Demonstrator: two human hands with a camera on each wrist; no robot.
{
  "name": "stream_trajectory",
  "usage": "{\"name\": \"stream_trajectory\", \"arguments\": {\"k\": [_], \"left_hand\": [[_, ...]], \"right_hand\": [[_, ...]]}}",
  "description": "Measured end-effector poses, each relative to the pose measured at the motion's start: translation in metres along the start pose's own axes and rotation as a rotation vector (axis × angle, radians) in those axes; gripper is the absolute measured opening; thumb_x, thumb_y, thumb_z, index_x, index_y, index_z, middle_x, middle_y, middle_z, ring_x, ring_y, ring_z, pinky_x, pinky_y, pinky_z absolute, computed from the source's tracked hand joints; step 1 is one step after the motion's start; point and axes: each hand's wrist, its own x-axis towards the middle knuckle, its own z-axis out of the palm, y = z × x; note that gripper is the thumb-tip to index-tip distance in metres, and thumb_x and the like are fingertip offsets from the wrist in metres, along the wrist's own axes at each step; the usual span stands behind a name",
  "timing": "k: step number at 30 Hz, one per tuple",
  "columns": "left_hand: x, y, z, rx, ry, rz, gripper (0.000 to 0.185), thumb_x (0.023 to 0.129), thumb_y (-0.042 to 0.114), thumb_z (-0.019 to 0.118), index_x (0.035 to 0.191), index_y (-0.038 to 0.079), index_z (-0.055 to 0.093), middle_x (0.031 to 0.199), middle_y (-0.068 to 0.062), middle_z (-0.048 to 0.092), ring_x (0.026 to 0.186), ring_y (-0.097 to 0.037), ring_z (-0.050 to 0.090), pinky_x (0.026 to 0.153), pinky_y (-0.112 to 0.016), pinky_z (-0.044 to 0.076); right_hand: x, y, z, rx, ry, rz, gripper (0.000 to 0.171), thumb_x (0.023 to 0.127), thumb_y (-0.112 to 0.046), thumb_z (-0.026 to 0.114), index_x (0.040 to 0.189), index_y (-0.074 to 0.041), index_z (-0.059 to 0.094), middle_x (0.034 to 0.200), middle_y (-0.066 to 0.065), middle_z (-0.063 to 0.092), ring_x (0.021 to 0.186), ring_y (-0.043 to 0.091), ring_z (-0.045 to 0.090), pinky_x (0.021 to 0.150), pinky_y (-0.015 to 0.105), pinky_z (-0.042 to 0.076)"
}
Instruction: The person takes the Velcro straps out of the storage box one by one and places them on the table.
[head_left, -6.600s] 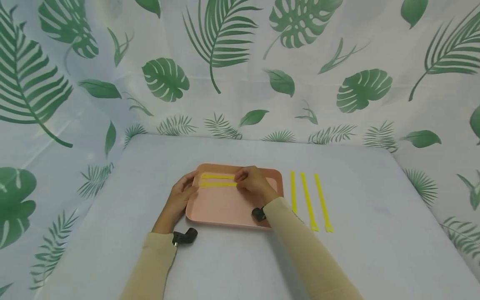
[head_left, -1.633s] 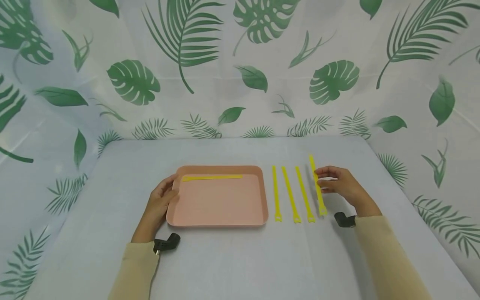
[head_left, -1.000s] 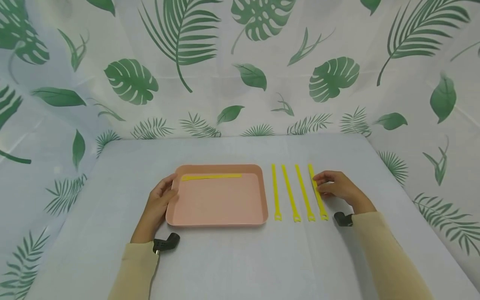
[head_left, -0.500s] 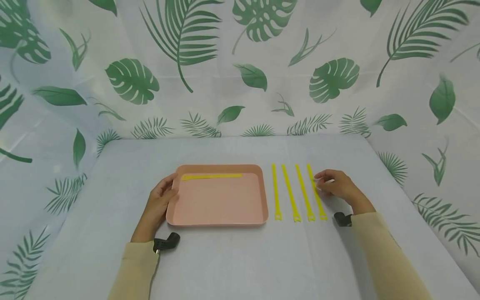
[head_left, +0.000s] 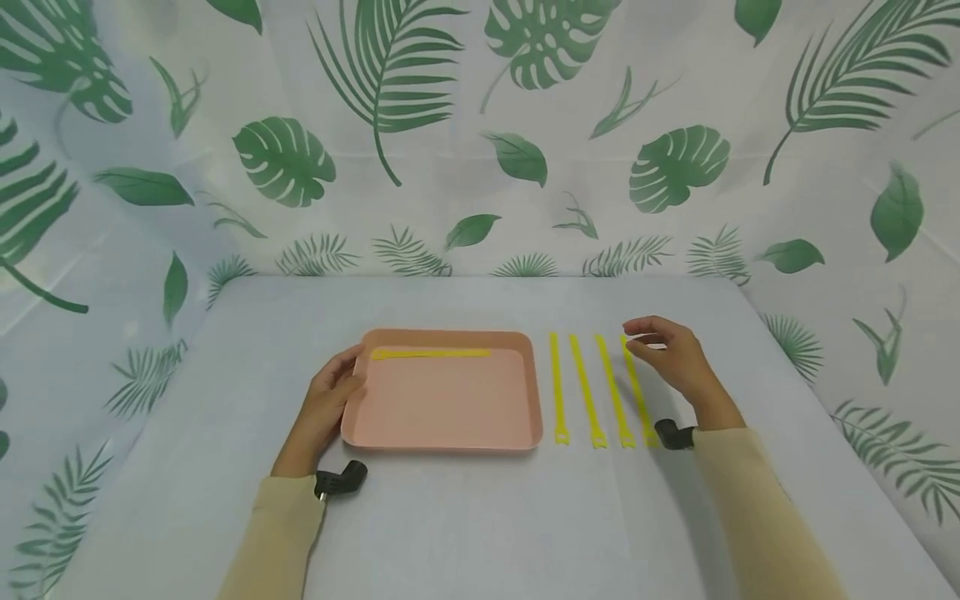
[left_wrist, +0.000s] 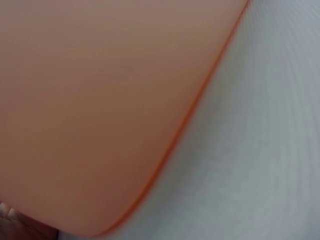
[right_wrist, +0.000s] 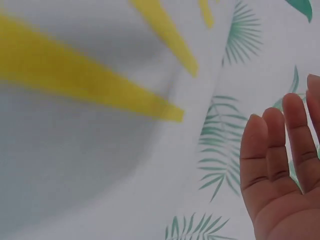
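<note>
In the head view my left hand (head_left: 326,404) grips the left rim of a pink tray (head_left: 442,408), thumb over the edge. One yellow cable strap (head_left: 435,354) lies crosswise along the tray's far side. To the right of the tray, several yellow straps (head_left: 558,387) lie side by side on the table, slotted ends toward me. My right hand (head_left: 678,358) hovers above the rightmost strap (head_left: 636,383), partly covering it and holding nothing. The right wrist view shows that hand's fingers (right_wrist: 255,145) extended, apart from the blurred strap (right_wrist: 90,75). Only the tray's underside or wall (left_wrist: 100,110) fills the left wrist view.
A white cloth covers the table (head_left: 480,525). Behind and at the sides hangs a white curtain (head_left: 450,183) with green leaf prints. Black wrist cameras sit at the left cuff (head_left: 341,479) and the right cuff (head_left: 673,435).
Earlier the tray held two straps. My right hand laid one down at the row's right end, released it, and has now risen away. My left hand stays on the tray.
</note>
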Motion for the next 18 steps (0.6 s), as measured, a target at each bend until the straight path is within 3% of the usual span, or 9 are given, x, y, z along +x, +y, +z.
{"name": "stream_trajectory", "arguments": {"k": [5,12,18], "left_hand": [[0.000,-0.001,-0.001,-0.007,-0.006,-0.003,0.058,0.110,-0.001,0.052,0.166,-0.002,0.035,0.171,-0.020,0.034,0.158,-0.031,0.036,0.104,-0.010,0.046],[0.000,-0.001,-0.001,-0.003,-0.005,0.006,0.058,0.110,-0.001,0.052,0.165,-0.002,0.036,0.172,-0.020,0.034,0.158,-0.031,0.035,0.104,-0.010,0.046],[0.000,-0.001,-0.001,0.010,-0.006,0.010,0.059,0.109,-0.001,0.054,0.165,-0.001,0.036,0.173,-0.020,0.032,0.160,-0.032,0.033,0.106,-0.011,0.046]], "right_hand": [[0.007,-0.014,0.008,0.048,-0.001,-0.028,0.033,0.107,-0.010,0.069,0.136,0.005,0.066,0.140,0.026,0.066,0.121,0.038,0.065,0.087,0.013,0.049],[0.018,-0.032,0.024,0.179,-0.030,-0.074,0.034,0.105,-0.005,0.070,0.136,0.008,0.065,0.140,0.028,0.064,0.103,0.002,0.066,0.089,0.013,0.053],[0.025,-0.050,0.040,0.269,-0.053,-0.090,0.037,0.104,-0.007,0.072,0.137,0.008,0.065,0.140,0.026,0.065,0.103,0.002,0.067,0.092,0.016,0.054]]}}
